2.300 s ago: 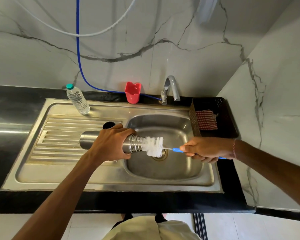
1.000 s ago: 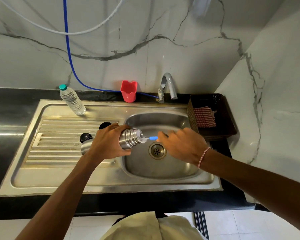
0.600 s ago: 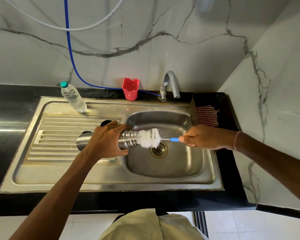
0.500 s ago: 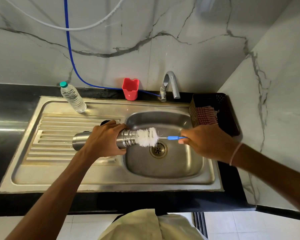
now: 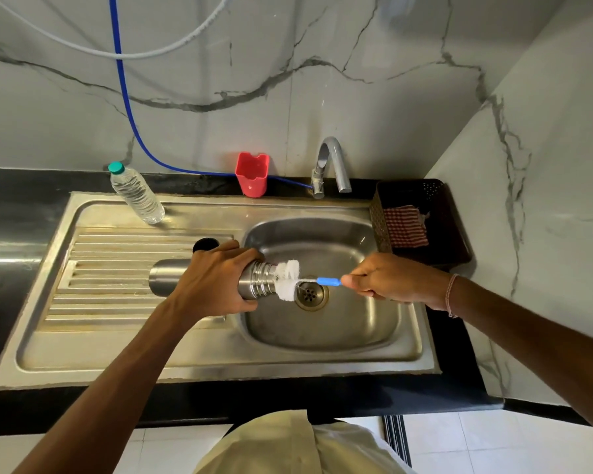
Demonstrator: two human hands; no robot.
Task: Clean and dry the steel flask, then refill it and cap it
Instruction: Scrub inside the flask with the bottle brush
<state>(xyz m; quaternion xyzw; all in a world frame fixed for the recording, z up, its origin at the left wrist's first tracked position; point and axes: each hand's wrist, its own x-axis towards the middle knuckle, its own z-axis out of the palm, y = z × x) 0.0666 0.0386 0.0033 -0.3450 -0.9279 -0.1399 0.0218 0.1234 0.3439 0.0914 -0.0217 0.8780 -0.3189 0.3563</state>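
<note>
Steel flask [image 5: 257, 282] horizontal over sink [image 5: 322, 336] edge, ribbed neck facing right, left hand [image 5: 216, 282] wrapped round body. White bottle brush [image 5: 288, 280] bristles at mouth; right hand [image 5: 391, 282] pinching blue handle.

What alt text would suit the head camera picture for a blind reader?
Over a steel sink, the left hand grips a steel flask on its side while the right hand holds a bottle brush at its mouth.

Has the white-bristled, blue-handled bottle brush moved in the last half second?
Yes, the brush slid left relative to the sink drain, partly into the steel flask.
</note>
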